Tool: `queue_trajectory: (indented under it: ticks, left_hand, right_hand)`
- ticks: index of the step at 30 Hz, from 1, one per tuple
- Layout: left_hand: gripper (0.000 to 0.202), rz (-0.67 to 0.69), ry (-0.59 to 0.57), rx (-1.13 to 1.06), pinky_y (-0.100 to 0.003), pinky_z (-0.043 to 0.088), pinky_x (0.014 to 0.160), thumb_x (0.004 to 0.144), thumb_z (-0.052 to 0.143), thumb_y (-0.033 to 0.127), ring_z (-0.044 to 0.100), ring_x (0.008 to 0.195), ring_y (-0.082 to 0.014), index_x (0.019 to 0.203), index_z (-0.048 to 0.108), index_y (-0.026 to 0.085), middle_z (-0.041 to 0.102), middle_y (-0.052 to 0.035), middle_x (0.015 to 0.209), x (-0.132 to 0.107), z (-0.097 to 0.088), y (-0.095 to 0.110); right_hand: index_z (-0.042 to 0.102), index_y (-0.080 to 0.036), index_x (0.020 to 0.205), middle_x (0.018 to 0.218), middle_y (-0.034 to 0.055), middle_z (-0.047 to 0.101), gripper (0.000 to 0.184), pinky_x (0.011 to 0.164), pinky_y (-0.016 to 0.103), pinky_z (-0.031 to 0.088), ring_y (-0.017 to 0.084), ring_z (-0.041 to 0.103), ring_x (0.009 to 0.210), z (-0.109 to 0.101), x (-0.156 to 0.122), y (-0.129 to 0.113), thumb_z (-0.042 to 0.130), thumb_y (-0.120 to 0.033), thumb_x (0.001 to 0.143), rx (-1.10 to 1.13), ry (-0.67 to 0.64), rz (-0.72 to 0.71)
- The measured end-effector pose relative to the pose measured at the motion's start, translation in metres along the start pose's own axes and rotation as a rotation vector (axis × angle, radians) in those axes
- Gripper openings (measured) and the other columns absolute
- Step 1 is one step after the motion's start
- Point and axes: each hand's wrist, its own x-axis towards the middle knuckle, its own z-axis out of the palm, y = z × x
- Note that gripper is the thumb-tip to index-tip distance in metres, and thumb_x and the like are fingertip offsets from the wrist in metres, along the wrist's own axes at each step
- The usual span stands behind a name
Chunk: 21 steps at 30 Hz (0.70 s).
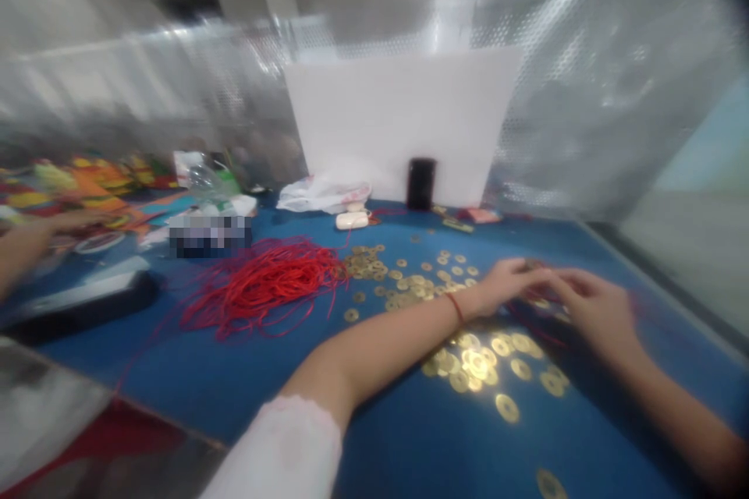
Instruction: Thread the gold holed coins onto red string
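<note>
My left hand (508, 287) and my right hand (598, 310) meet at the right side of the blue table, fingertips pinched close together. A thin red cord (538, 325) trails below the fingers, and its strands run by my right hand. Something small and brownish sits at my left fingers, too blurred to name. Brass-coloured coins with centre holes (477, 362) lie scattered below my left wrist. More coins (409, 288) spread beyond my left forearm. To the left is a loose heap of red cords (275, 281).
A dark phone-like object (421, 183) stands against a white board (403, 121). Beside it lie a white plastic bag (321, 193) and a small white case (353, 220). A black box (87, 300) is at left, near another person's arm (26, 249). A plastic sheet (602, 86) hangs behind.
</note>
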Motion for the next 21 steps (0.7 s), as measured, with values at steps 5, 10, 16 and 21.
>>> queue_trajectory:
  ticks: [5,10,16,21]
  left_hand:
    - [0.038,0.004,0.029,0.042,-0.025,0.043,0.062,0.068,0.076,0.044,0.053,0.059,-0.0081,0.083,0.062,0.011,0.058,0.0025,0.067,0.0028,-0.0018,-0.0040]
    - [0.024,-0.015,0.063,0.058,-0.022,0.044,0.058,0.076,0.069,0.033,0.052,0.054,-0.0068,0.083,0.060,0.012,0.057,0.0038,0.063,0.0037,0.0006,-0.0034]
    - [0.017,-0.039,0.098,0.018,-0.022,0.045,0.054,0.081,0.064,0.028,0.051,0.051,-0.0084,0.079,0.058,0.012,0.055,0.0028,0.058,0.0034,0.0013,-0.0001]
    - [0.014,-0.042,0.161,-0.061,-0.020,0.043,0.048,0.082,0.062,0.025,0.045,0.045,-0.0063,0.078,0.055,0.014,0.049,0.0053,0.056,0.0035,0.0005,0.0019]
  right_hand:
    - [0.072,-0.018,0.073,0.069,0.0037,0.070,0.034,0.063,0.029,0.043,0.020,0.061,0.066,-0.0022,0.0004,0.0017,0.060,-0.050,0.069,-0.031,-0.029,-0.066]
    - [0.073,-0.018,0.073,0.068,0.0046,0.070,0.037,0.060,0.030,0.042,0.021,0.061,0.064,-0.0041,0.0001,-0.0017,0.058,-0.052,0.069,-0.091,-0.039,-0.098]
    - [0.071,-0.020,0.075,0.076,0.0048,0.072,0.036,0.063,0.030,0.045,0.021,0.063,0.070,-0.0029,-0.0005,-0.0041,0.053,-0.051,0.077,-0.060,-0.091,-0.150]
    - [0.070,-0.020,0.075,0.074,0.0059,0.071,0.038,0.060,0.031,0.044,0.023,0.063,0.073,-0.0033,0.0010,-0.0008,0.053,-0.054,0.077,-0.087,-0.051,-0.134]
